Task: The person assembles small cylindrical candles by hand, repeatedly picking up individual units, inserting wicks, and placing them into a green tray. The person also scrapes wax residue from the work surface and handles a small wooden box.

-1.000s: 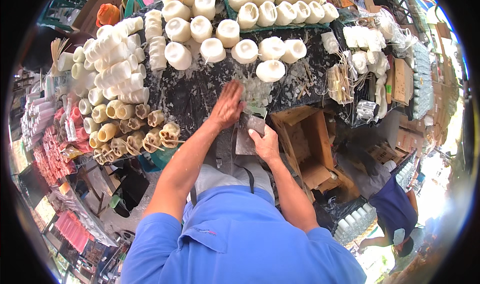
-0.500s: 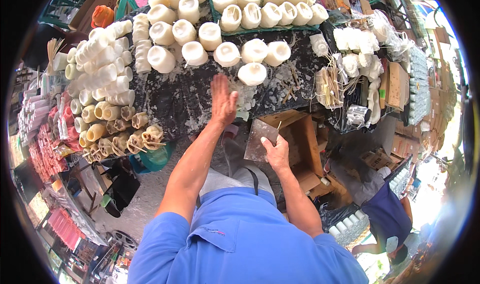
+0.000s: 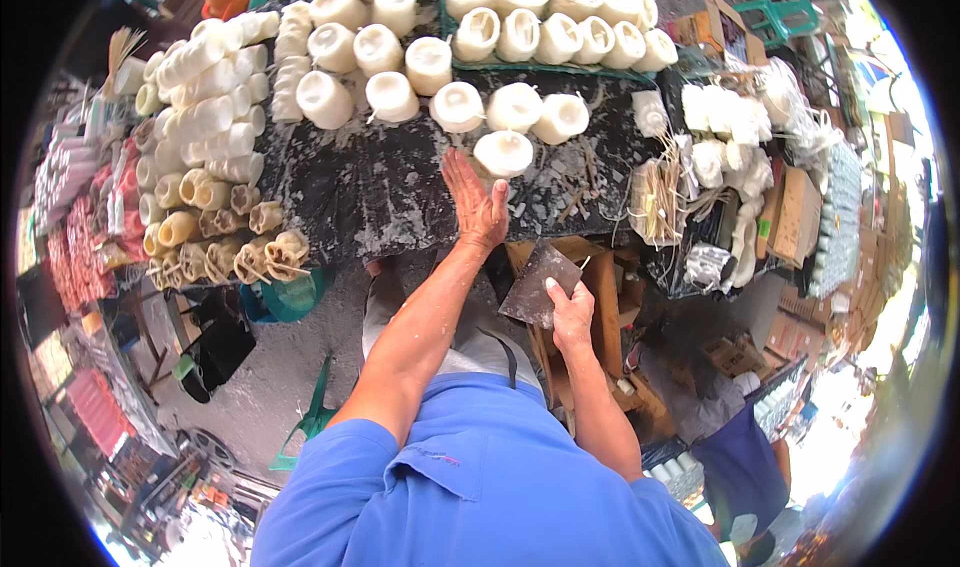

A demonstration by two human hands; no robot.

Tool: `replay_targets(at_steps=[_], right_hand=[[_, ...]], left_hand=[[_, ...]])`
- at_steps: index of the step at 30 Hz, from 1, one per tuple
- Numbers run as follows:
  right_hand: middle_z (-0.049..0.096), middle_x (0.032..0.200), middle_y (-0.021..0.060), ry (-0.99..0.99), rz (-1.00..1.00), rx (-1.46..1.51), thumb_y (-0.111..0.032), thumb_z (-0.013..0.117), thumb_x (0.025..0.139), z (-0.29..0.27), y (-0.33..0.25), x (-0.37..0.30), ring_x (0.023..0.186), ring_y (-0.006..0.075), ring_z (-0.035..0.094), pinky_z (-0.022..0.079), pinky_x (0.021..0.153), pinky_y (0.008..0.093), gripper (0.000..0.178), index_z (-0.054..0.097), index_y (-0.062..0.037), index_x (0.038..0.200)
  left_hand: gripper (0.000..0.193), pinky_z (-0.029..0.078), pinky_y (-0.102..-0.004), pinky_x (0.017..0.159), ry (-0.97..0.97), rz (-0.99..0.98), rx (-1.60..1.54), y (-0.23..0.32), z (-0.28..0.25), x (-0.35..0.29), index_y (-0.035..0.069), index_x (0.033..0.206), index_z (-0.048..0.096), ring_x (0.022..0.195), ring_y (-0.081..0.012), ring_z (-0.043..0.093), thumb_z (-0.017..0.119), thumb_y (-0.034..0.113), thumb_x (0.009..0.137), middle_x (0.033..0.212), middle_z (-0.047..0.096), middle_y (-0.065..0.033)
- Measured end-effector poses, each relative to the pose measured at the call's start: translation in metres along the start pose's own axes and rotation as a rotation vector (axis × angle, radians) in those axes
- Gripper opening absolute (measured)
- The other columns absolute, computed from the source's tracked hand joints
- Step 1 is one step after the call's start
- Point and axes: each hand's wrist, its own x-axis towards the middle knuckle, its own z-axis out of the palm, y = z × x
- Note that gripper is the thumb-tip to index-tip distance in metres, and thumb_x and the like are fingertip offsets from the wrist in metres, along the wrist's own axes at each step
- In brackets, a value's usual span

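My left hand [image 3: 477, 207] lies with fingers stretched out over the table's near edge, thumb apart. Its fingertips reach close to the front-most white candle [image 3: 503, 154], a short round block with a hollowed top. In my right hand [image 3: 571, 315] is a thin, dark, roughly square plate like a scraper [image 3: 538, 285], gripped by its right corner with the thumb on top. The plate hangs just off the table edge, above an open wooden box [image 3: 602, 312]. White wax flakes [image 3: 350, 229] litter the black table cover [image 3: 320, 182].
Several rows of white candles [image 3: 457, 107] stand at the back. Stacked pale wax cups [image 3: 205, 132] fill the left. Wick bundles [image 3: 657, 202] and cardboard boxes [image 3: 797, 215] sit at the right. A teal basin [image 3: 292, 295] is below the left edge. Another person [image 3: 745, 457] is at lower right.
My left hand has swept rightward along the table edge, closer to the front candle. The right hand still holds the plate, now turned slightly. The whole view has shifted a little.
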Motion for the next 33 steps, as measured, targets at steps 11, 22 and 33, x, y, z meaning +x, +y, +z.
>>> replay_targets(at_steps=[11, 22, 33], right_hand=[[0.076, 0.117, 0.0068, -0.057, -0.029, 0.076, -0.002, 0.076, 0.100, 0.006, -0.002, 0.011, 0.101, 0.0142, 0.069, 0.057, 0.092, 0.0328, 0.026, 0.072, 0.0026, 0.125], [0.063, 0.140, 0.0285, 0.355, -0.557, -0.770, -0.037, 0.082, 0.100, 0.000, -0.095, 0.118, 0.126, 0.0375, 0.063, 0.051, 0.108, 0.0454, 0.082, 0.047, 0.0124, 0.155], [0.067, 0.116, 0.0282, -0.114, -0.564, -0.800, -0.012, 0.083, 0.089, 0.127, -0.005, 0.070, 0.104, 0.0510, 0.068, 0.057, 0.088, 0.0564, 0.048, 0.063, 0.0031, 0.130]], left_hand=[[0.105, -0.003, -0.0597, 0.135, 0.099, -0.046, 0.628, -0.064, -0.147, -0.027, -0.010, 0.170, 0.003, 0.167, -0.0508, -0.004, 0.046, 0.063, 0.109, 0.178, 0.003, -0.0359], [0.056, 0.036, -0.0469, 0.126, 0.198, -0.137, -0.010, 0.005, -0.082, -0.027, -0.006, 0.154, 0.050, 0.149, -0.0407, 0.047, 0.063, 0.025, 0.109, 0.162, 0.047, -0.0271], [0.055, 0.051, -0.0557, 0.112, -0.276, -1.255, -0.967, 0.014, -0.111, -0.059, -0.009, 0.146, 0.053, 0.134, -0.0404, 0.062, 0.055, 0.035, 0.114, 0.145, 0.061, -0.0272]])
